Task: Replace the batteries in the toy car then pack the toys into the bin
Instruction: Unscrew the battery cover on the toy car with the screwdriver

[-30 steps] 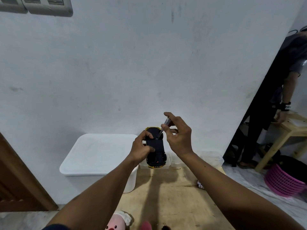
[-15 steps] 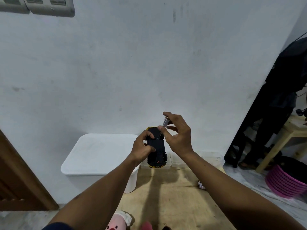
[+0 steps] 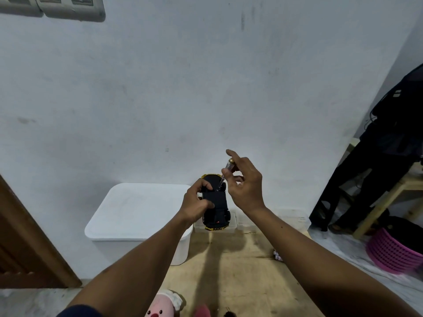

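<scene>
I hold a black and yellow toy car [image 3: 217,205] upside down in the air, its dark underside facing me. My left hand [image 3: 196,203] grips its left side. My right hand [image 3: 245,183] pinches a small clear-handled screwdriver [image 3: 226,171] between thumb and fingers, its tip down on the front part of the car's underside. A white bin [image 3: 137,216] with its lid on stands against the wall to the left of the car.
A pink plush toy [image 3: 161,306] and other small toys peek in at the bottom edge on the wooden board [image 3: 240,271]. A small patterned item [image 3: 277,256] lies by my right forearm. A person [image 3: 389,145] stands far right by a wooden table; a pink basket [image 3: 393,253] sits on the floor.
My right fingers have shifted on the screwdriver, the index finger now lifted off. The person at the right has moved. The car stays held in place.
</scene>
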A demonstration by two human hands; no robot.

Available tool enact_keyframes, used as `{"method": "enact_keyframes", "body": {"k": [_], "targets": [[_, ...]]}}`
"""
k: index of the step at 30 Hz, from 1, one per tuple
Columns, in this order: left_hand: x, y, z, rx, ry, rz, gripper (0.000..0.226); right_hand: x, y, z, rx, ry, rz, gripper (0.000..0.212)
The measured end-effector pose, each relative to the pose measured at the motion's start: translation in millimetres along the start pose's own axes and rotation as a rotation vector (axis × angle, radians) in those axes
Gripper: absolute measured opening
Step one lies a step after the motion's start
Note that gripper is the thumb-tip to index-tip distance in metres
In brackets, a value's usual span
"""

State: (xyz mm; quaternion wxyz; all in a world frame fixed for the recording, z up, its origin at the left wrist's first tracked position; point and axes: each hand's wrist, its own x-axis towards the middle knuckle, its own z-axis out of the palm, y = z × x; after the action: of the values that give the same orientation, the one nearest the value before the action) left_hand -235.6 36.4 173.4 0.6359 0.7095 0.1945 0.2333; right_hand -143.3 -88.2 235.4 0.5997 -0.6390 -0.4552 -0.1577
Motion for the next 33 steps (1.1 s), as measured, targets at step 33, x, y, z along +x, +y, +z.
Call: {"method": "enact_keyframes", "body": {"k": [33], "targets": [[2, 8, -6, 0.008, -0.043, -0.01, 0.05, 2, 0, 4, 0.04, -0.005, 0.028, 0.041]]}}
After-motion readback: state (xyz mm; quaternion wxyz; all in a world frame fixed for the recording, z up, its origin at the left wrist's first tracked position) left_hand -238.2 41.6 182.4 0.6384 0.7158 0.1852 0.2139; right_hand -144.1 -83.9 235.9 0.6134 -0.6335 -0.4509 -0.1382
